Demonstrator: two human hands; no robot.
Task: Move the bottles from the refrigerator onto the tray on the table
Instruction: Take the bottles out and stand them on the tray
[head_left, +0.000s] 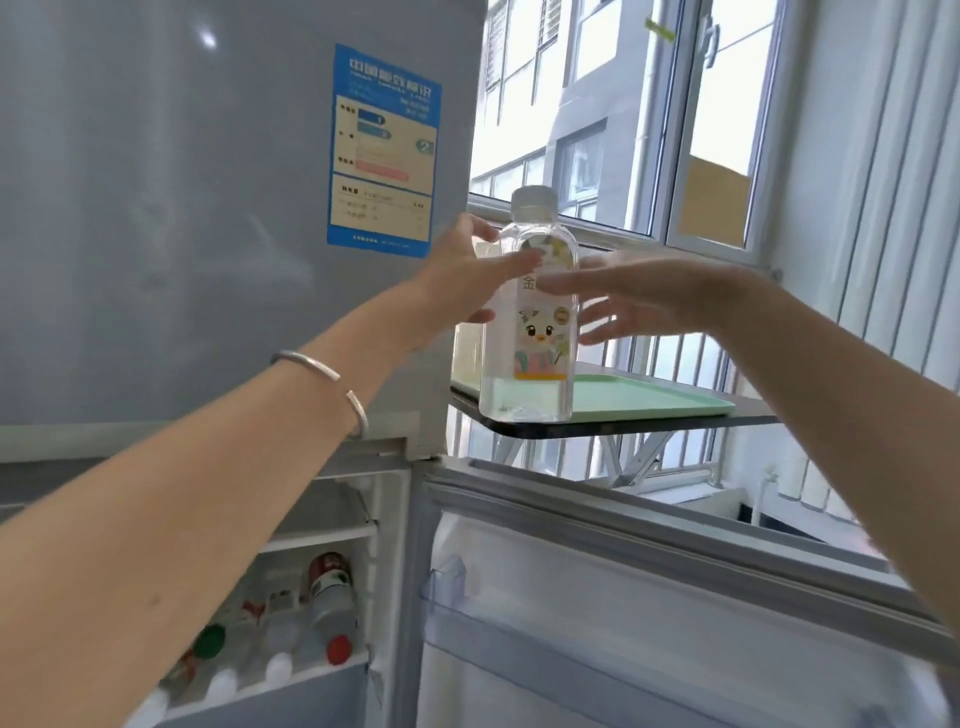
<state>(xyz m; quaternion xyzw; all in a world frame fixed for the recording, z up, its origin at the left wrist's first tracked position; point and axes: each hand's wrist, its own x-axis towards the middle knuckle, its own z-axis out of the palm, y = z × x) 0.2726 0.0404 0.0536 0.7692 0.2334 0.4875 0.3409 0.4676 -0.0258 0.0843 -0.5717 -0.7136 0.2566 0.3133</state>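
A clear bottle (535, 332) with a white cap and a cartoon label, holding a little liquid at the bottom, is upright in the air in front of the mint green tray (660, 401). My left hand (462, 275) is wrapped around its upper part from the left. To the bottle's right, my right hand (639, 301) has its fingers spread, the fingertips at or just touching the bottle's side. The tray lies on a dark glass table (675, 422) by the window. Several more bottles (327, 597) lie in the open lower refrigerator compartment.
Another pale bottle (464, 348) stands on the tray's left end, partly hidden by the held bottle. The lower refrigerator door (623, 623) is swung open below the table. The upper door with a blue label (382, 150) is closed. A window (649, 130) lies behind.
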